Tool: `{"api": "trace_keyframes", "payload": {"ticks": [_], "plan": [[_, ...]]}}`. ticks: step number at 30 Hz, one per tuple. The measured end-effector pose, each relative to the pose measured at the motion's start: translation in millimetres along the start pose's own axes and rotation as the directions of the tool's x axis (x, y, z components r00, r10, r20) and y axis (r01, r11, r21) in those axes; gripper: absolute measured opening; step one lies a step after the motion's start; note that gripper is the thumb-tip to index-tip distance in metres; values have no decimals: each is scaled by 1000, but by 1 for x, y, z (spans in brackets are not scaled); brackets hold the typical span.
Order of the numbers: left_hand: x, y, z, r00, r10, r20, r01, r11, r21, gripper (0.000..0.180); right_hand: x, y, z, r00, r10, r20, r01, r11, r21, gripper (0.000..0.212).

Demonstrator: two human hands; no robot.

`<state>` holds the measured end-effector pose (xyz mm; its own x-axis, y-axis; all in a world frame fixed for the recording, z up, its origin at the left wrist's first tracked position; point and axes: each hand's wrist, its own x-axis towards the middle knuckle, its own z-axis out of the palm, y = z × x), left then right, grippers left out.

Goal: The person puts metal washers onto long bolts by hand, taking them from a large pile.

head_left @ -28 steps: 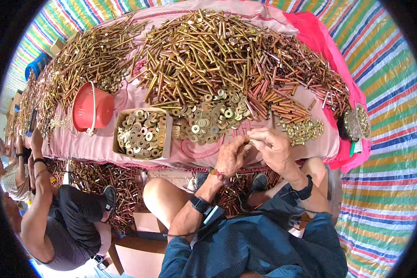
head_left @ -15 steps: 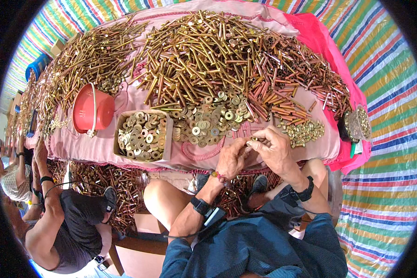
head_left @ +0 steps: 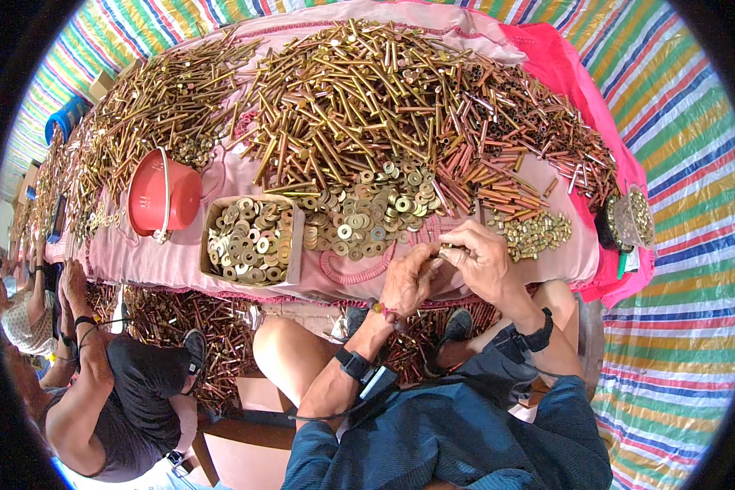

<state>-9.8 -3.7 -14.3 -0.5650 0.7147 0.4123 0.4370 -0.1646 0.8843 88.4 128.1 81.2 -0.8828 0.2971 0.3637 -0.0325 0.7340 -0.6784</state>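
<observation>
Just beyond the near edge of the pink cloth, my two hands meet fingertip to fingertip. A small brass-coloured metal piece shows between them, pinched by my right hand; its exact kind is too small to tell. The fingers of my left hand are curled closed, and what lies inside them is hidden. Flat round washers are heaped just beyond my left hand. Small brass nut-like pieces lie to the right of my right hand. Copper-coloured tubes are spread beyond them.
Long brass bolts form a large pile at the back. A box of washers and a red bucket stand to the left. A clear tub sits at the right edge. More bolts cover the floor. A co-worker sits at left.
My fingers have shifted slightly around the small metal piece, and my right hand has tilted a little. The co-worker's hands at the left have moved slightly nearer.
</observation>
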Motion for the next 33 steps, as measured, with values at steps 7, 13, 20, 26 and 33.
{"api": "trace_keyframes", "payload": {"ticks": [7, 13, 20, 26, 33], "plan": [[1, 0, 1, 1000, -23, 11, 24, 999, -29, 25, -3, 4, -5, 984, 159, 81, -169, 975, 144, 17], [-2, -4, 2, 998, -52, 19, 52, 998, -22, 22, -1, -6, -9, 995, -27, 99, 31, 998, -46, 20], [-1, -3, 1, 1000, 17, 8, -17, 1000, -25, 28, -2, -5, -5, 996, -6, 91, 9, 999, -40, 19], [-2, -4, 2, 1000, -13, 22, 13, 1000, -18, 28, -6, -4, 0, 989, 147, 21, -148, 987, 57, 18], [-5, -2, 1, 998, -64, 6, 64, 998, 5, 20, -4, -14, 0, 961, 277, 19, -277, 946, 171, 22]]}}
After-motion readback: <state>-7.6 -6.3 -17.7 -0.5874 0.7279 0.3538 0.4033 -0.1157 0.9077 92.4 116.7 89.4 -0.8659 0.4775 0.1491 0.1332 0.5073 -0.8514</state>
